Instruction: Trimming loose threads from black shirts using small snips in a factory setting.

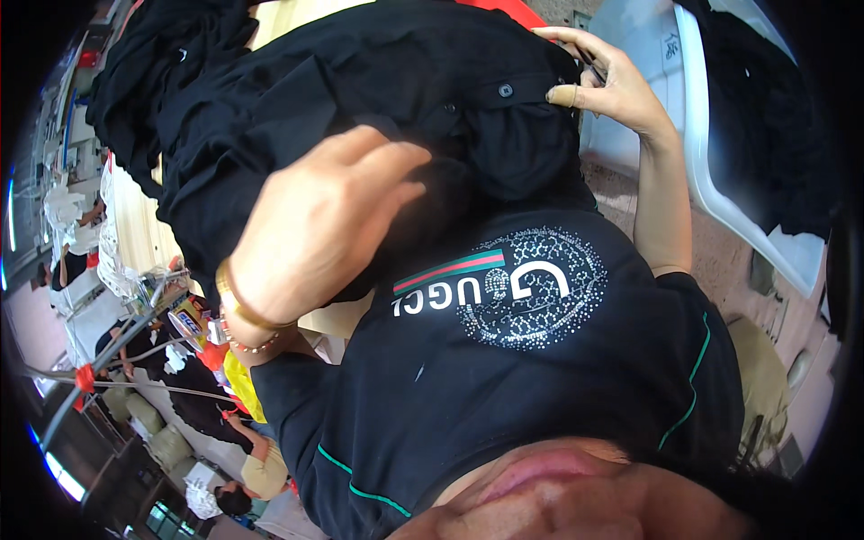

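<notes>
A black garment (297, 90) with buttons and a flapped pocket (513, 148) spreads across the upper middle, in front of my body. My left hand (315, 211), with a gold bangle at its wrist, hovers over or rests on the cloth. Its fingers are curled and slightly blurred, and dark fabric lies right at their tips; what they hold, if anything, cannot be made out. At the garment's right edge, my right hand (625, 90) grips the cloth, its thumb on top in a tan finger cover (562, 94). A thin dark tool (589, 65) sits among its fingers, its kind unclear.
To the right stands a translucent plastic bin (697, 117) with black cloth (765, 126) over it. Pale tabletop (148, 220) shows at left. Metal bars with a red tie (85, 378) cross the left side, and a co-worker (261, 463) sits beyond. Something red (513, 11) lies at the far edge.
</notes>
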The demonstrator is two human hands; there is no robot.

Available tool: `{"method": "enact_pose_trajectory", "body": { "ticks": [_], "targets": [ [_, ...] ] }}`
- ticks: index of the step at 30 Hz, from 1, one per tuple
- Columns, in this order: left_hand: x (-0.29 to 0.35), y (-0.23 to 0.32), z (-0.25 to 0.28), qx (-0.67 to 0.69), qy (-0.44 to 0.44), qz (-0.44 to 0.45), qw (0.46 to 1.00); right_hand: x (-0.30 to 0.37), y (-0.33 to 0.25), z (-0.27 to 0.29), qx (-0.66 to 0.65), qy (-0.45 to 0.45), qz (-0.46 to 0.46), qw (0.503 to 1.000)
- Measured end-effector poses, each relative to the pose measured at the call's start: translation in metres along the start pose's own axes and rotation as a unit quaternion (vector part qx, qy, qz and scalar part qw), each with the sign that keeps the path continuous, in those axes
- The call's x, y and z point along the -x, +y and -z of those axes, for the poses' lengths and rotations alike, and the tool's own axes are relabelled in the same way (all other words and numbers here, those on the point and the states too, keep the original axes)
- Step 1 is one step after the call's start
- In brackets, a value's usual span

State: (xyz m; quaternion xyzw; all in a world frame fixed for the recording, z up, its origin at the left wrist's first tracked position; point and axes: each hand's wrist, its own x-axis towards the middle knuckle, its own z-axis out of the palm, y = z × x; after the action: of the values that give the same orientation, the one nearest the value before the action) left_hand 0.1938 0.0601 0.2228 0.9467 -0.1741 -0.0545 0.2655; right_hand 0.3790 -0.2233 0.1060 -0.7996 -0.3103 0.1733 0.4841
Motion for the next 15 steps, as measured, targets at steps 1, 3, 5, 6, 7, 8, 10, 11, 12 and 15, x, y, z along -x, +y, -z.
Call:
{"method": "enact_pose_trajectory", "body": {
  "ticks": [1, 3, 5, 6, 7, 8, 10, 11, 12, 15],
  "targets": [
    [0.003, 0.002, 0.009, 0.002, -0.003, 0.009, 1.0, 0.006, -0.003, -0.012, -0.009, 0.004, -0.009, 1.0],
    [0.011, -0.002, 0.014, -0.024, 0.035, -0.007, 0.999, 0.017, -0.013, -0.036, -0.029, -0.008, -0.012, 0.999],
    [0.001, -0.007, -0.003, -0.058, 0.097, -0.009, 0.994, 0.018, -0.019, -0.035, -0.03, -0.006, -0.005, 1.0],
    [-0.006, -0.01, -0.017, -0.08, 0.121, 0.0, 0.989, 0.02, -0.024, -0.03, -0.041, 0.022, 0.009, 0.999],
    [-0.011, -0.016, -0.03, -0.154, 0.122, 0.008, 0.98, 0.019, -0.036, -0.032, -0.116, 0.07, -0.009, 0.991],
    [-0.011, -0.023, -0.042, -0.186, 0.127, 0.031, 0.974, 0.018, -0.049, -0.034, -0.187, 0.116, -0.027, 0.975],
    [-0.008, -0.035, -0.056, -0.237, 0.126, 0.07, 0.961, 0.016, -0.058, -0.028, -0.151, 0.193, -0.029, 0.969],
    [-0.005, -0.036, -0.057, -0.237, 0.124, 0.071, 0.961, 0.014, -0.062, -0.027, -0.12, 0.228, -0.032, 0.966],
    [-0.002, -0.037, -0.059, -0.203, 0.144, 0.075, 0.966, 0.007, -0.051, -0.032, -0.135, 0.249, 0.069, 0.957],
    [0.006, -0.041, -0.064, -0.156, 0.179, 0.092, 0.967, 0.0, -0.063, -0.029, -0.125, 0.249, 0.017, 0.96]
  ]
}}
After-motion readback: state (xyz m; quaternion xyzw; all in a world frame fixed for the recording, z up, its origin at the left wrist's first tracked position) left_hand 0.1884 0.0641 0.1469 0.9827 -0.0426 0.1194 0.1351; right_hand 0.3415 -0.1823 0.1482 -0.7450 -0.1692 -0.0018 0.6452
